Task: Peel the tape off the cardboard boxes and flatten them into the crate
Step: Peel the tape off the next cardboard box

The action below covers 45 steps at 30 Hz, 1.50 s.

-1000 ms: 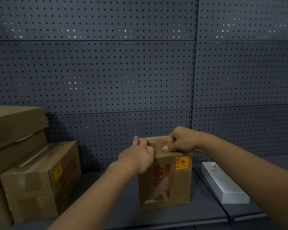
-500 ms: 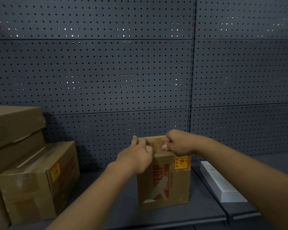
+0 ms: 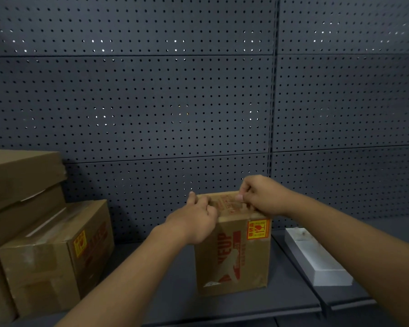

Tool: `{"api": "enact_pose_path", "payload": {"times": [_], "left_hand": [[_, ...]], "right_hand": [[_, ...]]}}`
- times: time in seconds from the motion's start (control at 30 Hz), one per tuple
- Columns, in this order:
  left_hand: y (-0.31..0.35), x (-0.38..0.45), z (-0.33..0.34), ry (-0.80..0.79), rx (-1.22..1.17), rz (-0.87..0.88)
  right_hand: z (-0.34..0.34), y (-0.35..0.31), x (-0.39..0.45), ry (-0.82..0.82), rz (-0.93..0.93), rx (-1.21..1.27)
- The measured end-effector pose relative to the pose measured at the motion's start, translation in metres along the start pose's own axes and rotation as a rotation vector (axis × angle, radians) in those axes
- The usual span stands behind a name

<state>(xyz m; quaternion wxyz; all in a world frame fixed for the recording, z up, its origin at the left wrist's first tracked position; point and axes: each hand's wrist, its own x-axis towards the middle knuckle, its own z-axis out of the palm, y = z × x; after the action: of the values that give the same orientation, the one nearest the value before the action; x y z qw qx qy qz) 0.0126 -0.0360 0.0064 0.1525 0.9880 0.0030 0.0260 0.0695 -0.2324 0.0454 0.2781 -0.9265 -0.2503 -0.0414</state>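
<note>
A small brown cardboard box [image 3: 234, 256] with red print and a yellow-red sticker stands upright on the dark shelf [image 3: 170, 291]. My left hand [image 3: 194, 220] grips its top left edge with curled fingers. My right hand [image 3: 262, 197] rests on the top at the right, thumb and fingers pinched at the top surface where the tape runs. Whether a tape end is lifted is too small to tell. No crate is in view.
A taped brown box [image 3: 54, 253] sits on the shelf at the left, beside a taller stack of brown boxes [image 3: 14, 180]. A long white box [image 3: 316, 258] lies at the right. A dark pegboard wall [image 3: 151, 102] stands close behind.
My right hand has shifted slightly back and up along the box top, its fingers now pinched tighter. My left hand keeps its grip on the left edge. The box has not moved.
</note>
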Motion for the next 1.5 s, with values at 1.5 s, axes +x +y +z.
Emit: {"api": "enact_pose_path", "payload": {"times": [1.5], "left_hand": [[0.0,0.003,-0.002,0.016,0.044,0.027]], "right_hand": [[-0.025,0.004,0.003,-0.07,-0.064,-0.18]]}}
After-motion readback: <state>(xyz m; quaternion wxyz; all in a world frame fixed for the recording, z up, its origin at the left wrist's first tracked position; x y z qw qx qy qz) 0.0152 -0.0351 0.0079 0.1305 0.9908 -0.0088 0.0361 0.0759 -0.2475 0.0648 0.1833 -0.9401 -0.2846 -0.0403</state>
